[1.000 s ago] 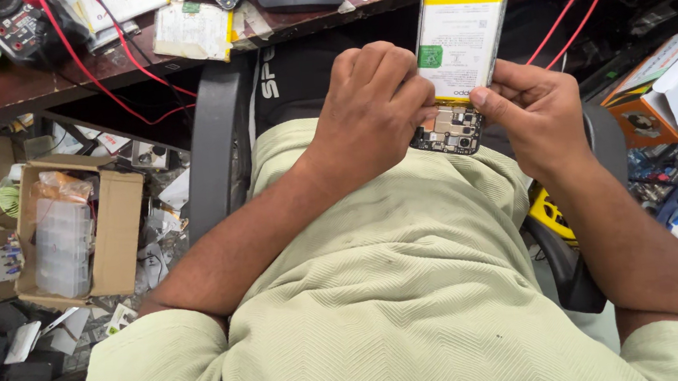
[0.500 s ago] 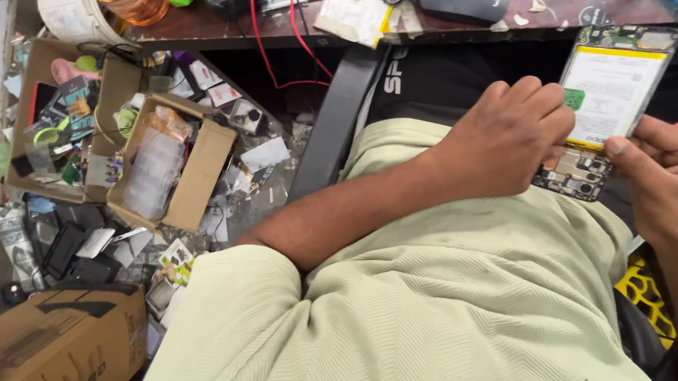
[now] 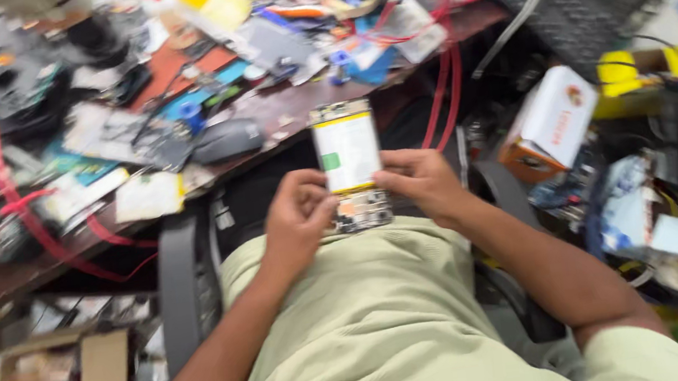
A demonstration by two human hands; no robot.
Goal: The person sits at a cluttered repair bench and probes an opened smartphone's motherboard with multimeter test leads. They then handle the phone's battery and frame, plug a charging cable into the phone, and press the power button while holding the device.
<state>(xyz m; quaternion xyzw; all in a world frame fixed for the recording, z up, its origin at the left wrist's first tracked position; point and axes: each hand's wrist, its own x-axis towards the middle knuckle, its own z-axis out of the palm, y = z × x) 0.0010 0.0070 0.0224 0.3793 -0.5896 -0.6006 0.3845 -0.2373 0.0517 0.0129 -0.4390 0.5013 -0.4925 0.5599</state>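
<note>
Opened phone (image 3: 348,164) btwn both hands; L fingers (image 3: 317,204) & R fingers (image 3: 392,180) gripping its sides.

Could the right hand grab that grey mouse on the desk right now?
Probably not right away. The right hand is busy holding the opened phone together with the left hand. The mouse lies uncovered on the desk, beyond the left hand.

The opened phone (image 3: 351,166) now sits upright at centre between both hands, the left hand (image 3: 298,218) off its face, gripping its left edge
</note>
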